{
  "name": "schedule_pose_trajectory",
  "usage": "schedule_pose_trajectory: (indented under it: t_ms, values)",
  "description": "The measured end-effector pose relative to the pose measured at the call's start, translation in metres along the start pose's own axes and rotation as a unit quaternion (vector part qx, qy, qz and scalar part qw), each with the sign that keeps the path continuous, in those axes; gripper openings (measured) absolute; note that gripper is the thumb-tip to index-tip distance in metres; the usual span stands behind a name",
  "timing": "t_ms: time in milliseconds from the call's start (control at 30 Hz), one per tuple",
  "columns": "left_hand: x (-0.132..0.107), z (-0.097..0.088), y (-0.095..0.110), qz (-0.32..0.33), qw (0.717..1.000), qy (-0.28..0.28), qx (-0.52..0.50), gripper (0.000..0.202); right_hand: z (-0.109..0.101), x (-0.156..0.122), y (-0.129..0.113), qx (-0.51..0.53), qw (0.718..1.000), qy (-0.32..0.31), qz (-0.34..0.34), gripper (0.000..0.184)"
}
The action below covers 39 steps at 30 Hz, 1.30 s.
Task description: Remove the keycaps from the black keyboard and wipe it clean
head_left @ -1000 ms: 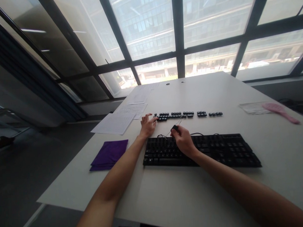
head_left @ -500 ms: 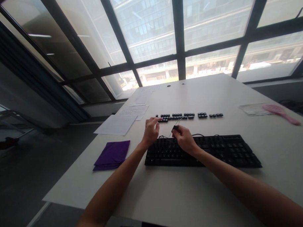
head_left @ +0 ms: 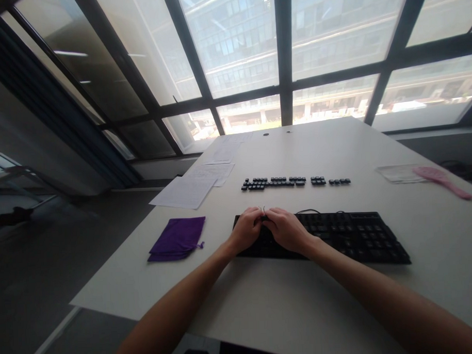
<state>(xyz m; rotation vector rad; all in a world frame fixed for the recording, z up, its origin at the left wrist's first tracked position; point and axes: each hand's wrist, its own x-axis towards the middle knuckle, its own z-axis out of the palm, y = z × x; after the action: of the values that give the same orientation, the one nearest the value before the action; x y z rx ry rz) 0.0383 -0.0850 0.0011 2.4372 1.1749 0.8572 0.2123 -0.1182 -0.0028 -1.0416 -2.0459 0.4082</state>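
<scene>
My right hand [head_left: 286, 228] is closed on a wire keycap puller [head_left: 263, 209], whose thin wire ends stick up between the fingertips. Its dark handle is mostly hidden by the fingers. Against it, my left hand [head_left: 248, 229] has its fingers pinched together at the wire; whatever they hold is too small and covered to make out. Both hands are over the left part of a black keyboard [head_left: 354, 240]. Beyond the keyboard, rows of loose black keycaps [head_left: 273, 182] lie on the white table [head_left: 316, 153].
A folded purple pouch [head_left: 177, 240] lies left of the keyboard. Several paper sheets [head_left: 186, 191] are spread along the table's left edge. At the right are a pink hairbrush [head_left: 439, 177] and a pale flat packet [head_left: 400, 174]. Windows stand behind the table.
My left hand has come back from the loose keycaps to meet my right hand. The right hand has lowered the keycap puller slightly, toward the keyboard. The view has shifted a little.
</scene>
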Motion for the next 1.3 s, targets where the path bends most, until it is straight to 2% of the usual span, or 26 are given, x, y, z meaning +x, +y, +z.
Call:
schedule_pose_trajectory:
  t_ms: [100,200,300,467,567,733,800,967,1067,1167,1300]
  values:
    - [-0.001,-0.008,0.005,0.012,0.998,-0.055,-0.007,0.020,-0.001,-0.003,0.000,-0.035,0.999,-0.010,-0.023,0.015]
    - [-0.002,-0.016,0.009,0.042,0.991,-0.125,-0.018,0.017,0.000,-0.003,0.003,0.003,0.999,0.008,0.031,0.014]
    - [-0.002,-0.018,0.008,0.046,0.989,-0.135,-0.031,0.024,0.000,-0.002,0.008,0.063,0.995,0.018,0.077,0.016]
    - [-0.001,-0.011,0.006,0.009,0.992,-0.100,-0.080,0.012,-0.001,0.001,0.012,0.138,0.981,0.053,0.122,0.018]
    - [-0.001,-0.008,0.008,0.002,0.991,-0.077,-0.112,0.011,-0.001,0.002,0.012,0.148,0.977,0.079,0.134,0.019]
    - [-0.003,-0.005,0.011,0.005,0.994,0.036,-0.104,0.028,0.000,0.003,0.011,0.183,0.965,0.125,0.140,0.016]
    - [-0.004,-0.003,0.012,0.022,0.994,0.061,-0.089,0.033,0.000,0.004,0.012,0.196,0.962,0.124,0.141,0.013]
    - [-0.005,0.000,0.010,0.082,0.994,0.049,-0.045,0.016,0.001,0.005,0.015,0.190,0.962,0.126,0.148,0.013]
    - [-0.004,0.001,0.010,0.098,0.994,0.037,-0.034,0.017,0.001,0.005,0.015,0.193,0.962,0.126,0.148,0.014]
    - [-0.003,0.001,0.011,0.086,0.995,0.038,-0.045,0.017,0.001,0.005,0.015,0.193,0.960,0.133,0.155,0.015]
    - [0.006,-0.009,0.010,0.022,0.991,0.100,-0.084,0.011,0.003,0.007,0.017,0.209,0.951,0.146,0.177,0.014]
